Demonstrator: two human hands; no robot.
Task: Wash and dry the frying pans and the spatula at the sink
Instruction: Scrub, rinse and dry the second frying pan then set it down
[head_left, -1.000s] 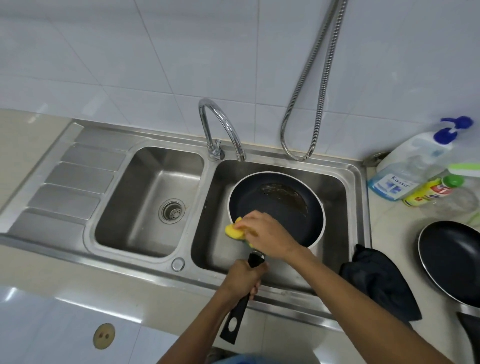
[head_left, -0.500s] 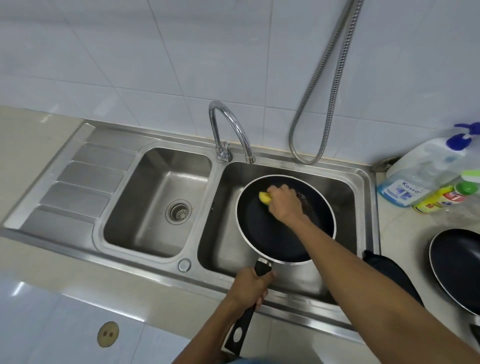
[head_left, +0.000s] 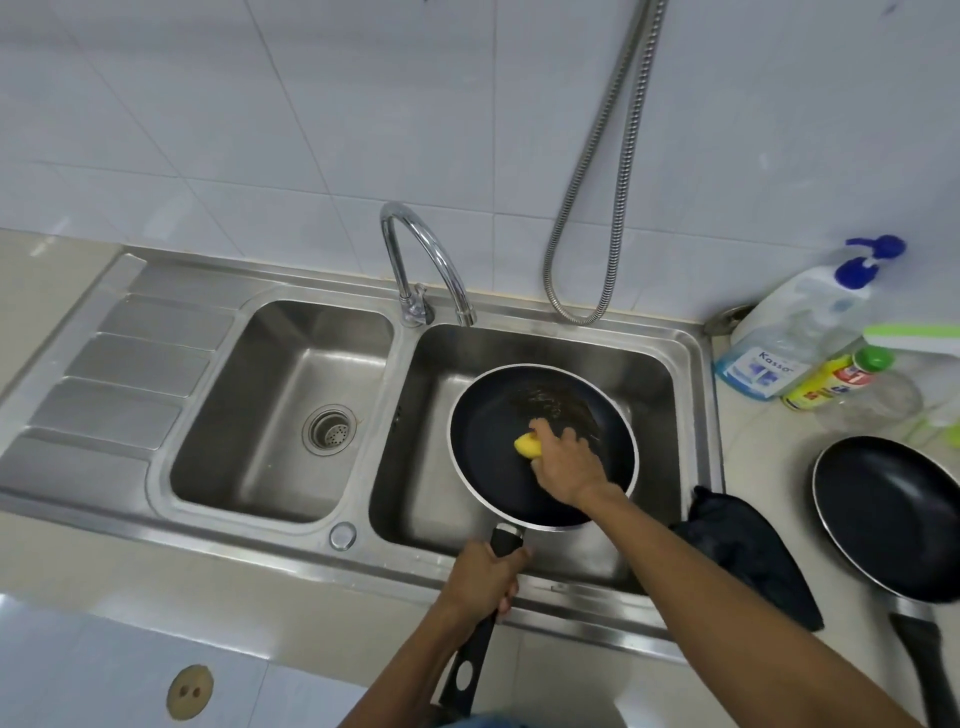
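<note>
The left hand (head_left: 485, 579) is clenched around the black handle of the black round frying pan (head_left: 524, 415), which sits over the right basin of the steel double sink (head_left: 696, 364). The right hand (head_left: 569, 462) presses a yellow sponge (head_left: 527, 446) into its middle. A second black frying pan (head_left: 893, 514) lies at the worktop's right edge.

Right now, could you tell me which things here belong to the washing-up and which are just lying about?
In use: pan in the sink, sponge, right hand, left hand, second pan, dark cloth.

Lying about: soap bottle, yellow bottle, hose.
</note>
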